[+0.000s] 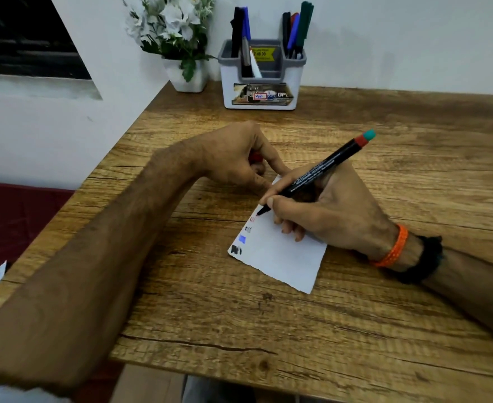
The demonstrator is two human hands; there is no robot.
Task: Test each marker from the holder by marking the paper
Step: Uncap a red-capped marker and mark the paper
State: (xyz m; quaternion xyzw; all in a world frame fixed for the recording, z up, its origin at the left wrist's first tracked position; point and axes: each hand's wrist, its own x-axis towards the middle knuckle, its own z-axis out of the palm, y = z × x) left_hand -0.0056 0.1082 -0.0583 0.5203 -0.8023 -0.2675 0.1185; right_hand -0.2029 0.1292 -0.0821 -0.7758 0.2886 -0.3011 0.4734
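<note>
- Paper [280, 257]: small white sheet lying flat on the wooden table [384, 315], between the two hands; its left edge carries a column of test marks, black nearest the person, then blue, a greyish one, and a faint red one farthest
- Marker [320, 175]: black barrel with a red band and teal end; long axis slants from the tip, low and to the left at the paper's left edge, up and away to the right; the tip sits at or just above the paper, right beside the red mark, contact not certain
- Right hand [326, 213]: closed around the marker in a writing grip, its lower fingers resting on the paper
- Left hand [236, 161]: curled around a small red object [255, 157], probably the marker's cap, with one finger extended to the paper's far corner, seemingly pinning it
- Holder [264, 80]: grey-and-white caddy at the table's far edge, straight beyond both hands, well apart from the paper; several markers stand upright in its two outer compartments
- Judgement: free space for further marks lies beyond the red mark, along the same edge; the left hand lies slightly nearer the holder
- Flower pot [187, 74]: white, just left of the holder
</note>
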